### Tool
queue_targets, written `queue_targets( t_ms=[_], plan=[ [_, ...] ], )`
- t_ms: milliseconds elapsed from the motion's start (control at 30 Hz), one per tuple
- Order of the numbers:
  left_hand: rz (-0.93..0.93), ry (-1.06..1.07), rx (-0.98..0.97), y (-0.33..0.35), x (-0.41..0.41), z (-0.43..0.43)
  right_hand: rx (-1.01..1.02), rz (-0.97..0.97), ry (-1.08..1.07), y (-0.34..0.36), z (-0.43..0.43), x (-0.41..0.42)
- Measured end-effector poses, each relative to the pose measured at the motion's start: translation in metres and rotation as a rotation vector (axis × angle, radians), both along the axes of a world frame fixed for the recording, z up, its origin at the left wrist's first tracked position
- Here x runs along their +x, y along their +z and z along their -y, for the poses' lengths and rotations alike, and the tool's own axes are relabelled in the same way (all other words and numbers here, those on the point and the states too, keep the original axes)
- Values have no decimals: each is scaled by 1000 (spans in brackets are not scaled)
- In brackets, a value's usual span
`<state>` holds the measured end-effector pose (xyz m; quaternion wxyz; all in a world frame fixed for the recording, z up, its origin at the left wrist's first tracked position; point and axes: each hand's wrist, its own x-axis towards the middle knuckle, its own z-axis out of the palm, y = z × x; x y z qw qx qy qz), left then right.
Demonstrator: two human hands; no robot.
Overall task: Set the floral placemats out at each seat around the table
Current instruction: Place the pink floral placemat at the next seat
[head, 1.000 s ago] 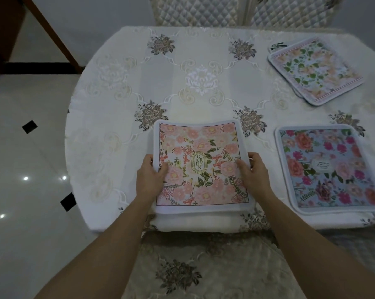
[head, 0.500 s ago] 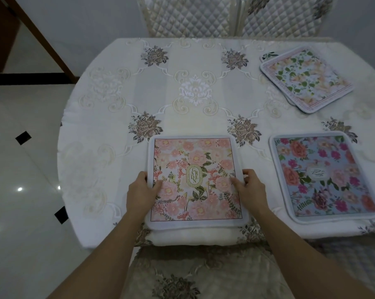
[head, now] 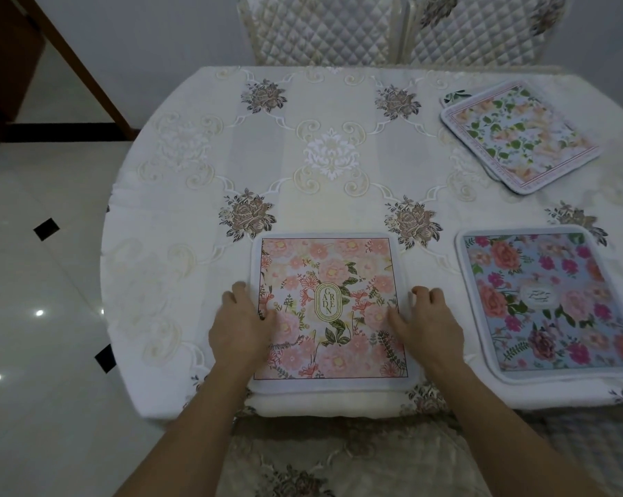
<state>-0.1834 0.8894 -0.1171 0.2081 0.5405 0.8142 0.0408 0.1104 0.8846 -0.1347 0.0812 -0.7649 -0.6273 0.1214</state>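
Observation:
A pink floral placemat with a "Garden" label lies flat at the near edge of the table, in front of me. My left hand rests on its left border, thumb on the print. My right hand rests on its right border, fingers curled over the edge. A blue placemat with red and magenta flowers lies flat to the right. A small stack of pale floral placemats sits at the far right.
An embroidered white cloth covers the rounded table. Two quilted chair backs stand at the far side. A padded chair seat is just below the near edge. Glossy tiled floor lies to the left.
The pink placemat has settled flat near the table edge. Both hands slid outward from its print to its side borders, and my view moved closer.

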Motion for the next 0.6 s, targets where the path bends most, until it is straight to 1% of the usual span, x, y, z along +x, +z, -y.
queue_targets(
  t_ms=[33,67,167,233,367,433,533,600],
  plan=[
    [-65,-44,26,2,5,-4,72,83,83,2,-2,-5],
    [-104,-109,58,2,12,-8,126,118,150,3,-6,-11],
    [-65,-343,223,-10,38,-21,191,46,285,-5,-18,-45],
    [-29,-453,258,-23,54,-26,217,-10,342,-16,-25,-74],
    [-44,-555,180,-51,57,-23,119,-58,501,-38,-34,-104],
    [-83,-604,174,-58,50,-22,66,-20,526,-44,-34,-101],
    [-119,-679,167,-61,43,-22,36,52,543,-46,-30,-95],
    [-131,-707,165,-59,36,-20,17,65,559,-45,-28,-92]
  ],
)
